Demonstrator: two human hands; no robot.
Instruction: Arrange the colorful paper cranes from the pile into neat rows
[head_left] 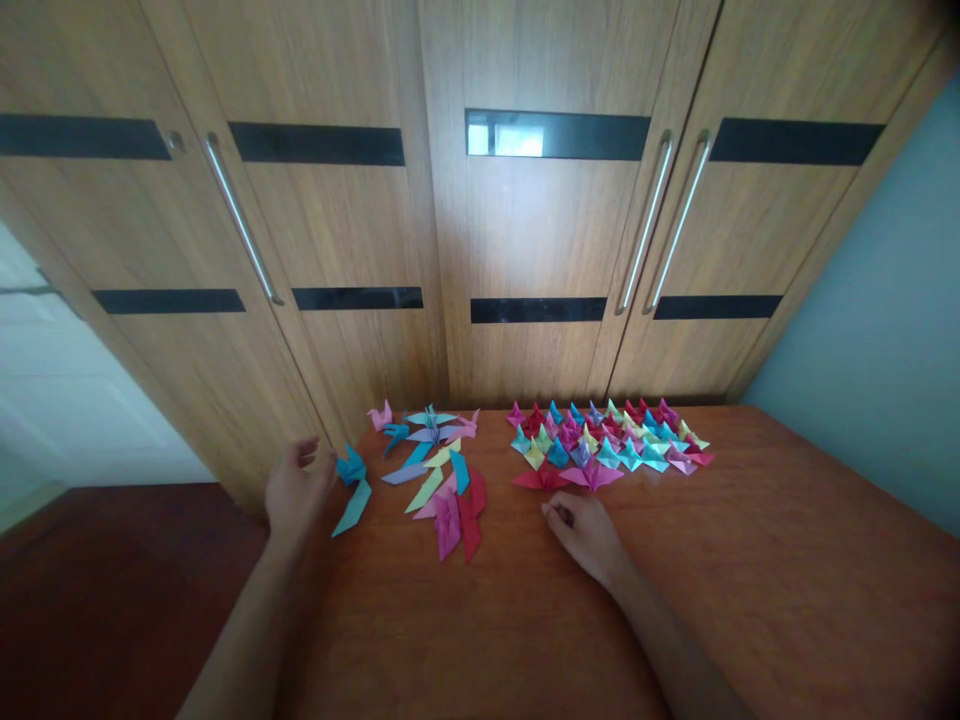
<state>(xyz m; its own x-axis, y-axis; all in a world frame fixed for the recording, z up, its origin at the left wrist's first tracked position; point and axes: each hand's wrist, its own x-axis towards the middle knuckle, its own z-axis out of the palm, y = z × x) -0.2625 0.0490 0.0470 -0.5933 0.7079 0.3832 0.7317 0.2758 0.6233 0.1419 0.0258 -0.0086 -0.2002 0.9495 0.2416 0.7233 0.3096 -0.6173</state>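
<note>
Take the tight block of small multicoloured folded-paper cranes (609, 456) as your landmark; it sits in close rows at the back of the reddish-brown wooden counter (517, 620). Your right hand (589, 535) is just in front of the block's near edge, with its fingers loosely curled closed and the thumb against them. Just beyond those fingertips, along the block's near edge, are 2 spread-winged paper pieces: a red folded-paper crane (541, 478) and a bright pink folded-paper crane (592, 474).

Your left hand (300, 490) is well to the left of the block, its fingers bent. Right beside it is a bright blue folded-paper piece (351, 466), but you cannot tell whether the hand touches or grips it. A pale teal pointed paper strip (352, 508) lies on the near side of that piece.

Between that strip and the block lies a loose scatter of pink, red, yellow, lavender and blue folded-paper pieces (448, 525).

Behind the block stands a light-brown wooden wardrobe (517, 230) with dark bands; its doors are shut, hiding its contents.
</note>
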